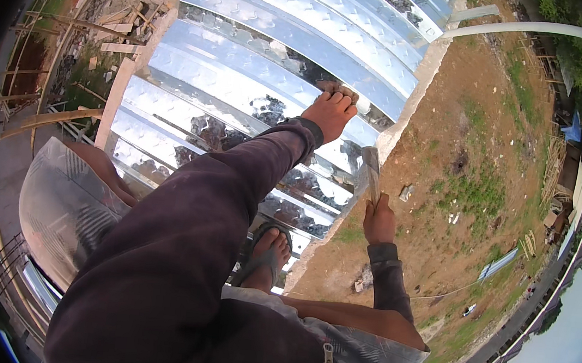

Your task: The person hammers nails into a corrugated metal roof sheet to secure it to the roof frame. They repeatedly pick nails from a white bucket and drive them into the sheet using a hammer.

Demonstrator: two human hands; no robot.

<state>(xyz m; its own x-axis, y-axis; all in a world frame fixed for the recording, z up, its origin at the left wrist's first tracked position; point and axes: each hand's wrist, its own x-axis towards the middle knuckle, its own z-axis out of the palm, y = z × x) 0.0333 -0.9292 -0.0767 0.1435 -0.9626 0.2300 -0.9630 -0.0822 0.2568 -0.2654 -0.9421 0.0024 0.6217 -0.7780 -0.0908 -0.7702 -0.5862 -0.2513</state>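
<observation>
Shiny corrugated metal decking sheets (246,70) lie side by side beneath me, with raised ribs and shadowed, mirror-like channels. My left hand (331,116) reaches far forward, its fingers curled over the edge of a rib; whether anything small is under the fingertips is hidden. Lower and to the right, my right hand (379,223) is wrapped round the handle of a hammer (373,167). The hammer's head points up and away, near the right ends of the sheets. My sandalled foot (269,254) rests on the near sheets.
A rough concrete edge (412,113) borders the decking on the right, with brown ground (477,165) far below. Wooden poles and scaffolding (55,64) stand at the left, beside another wall top (117,96). A pale curved pole (527,27) juts out at upper right.
</observation>
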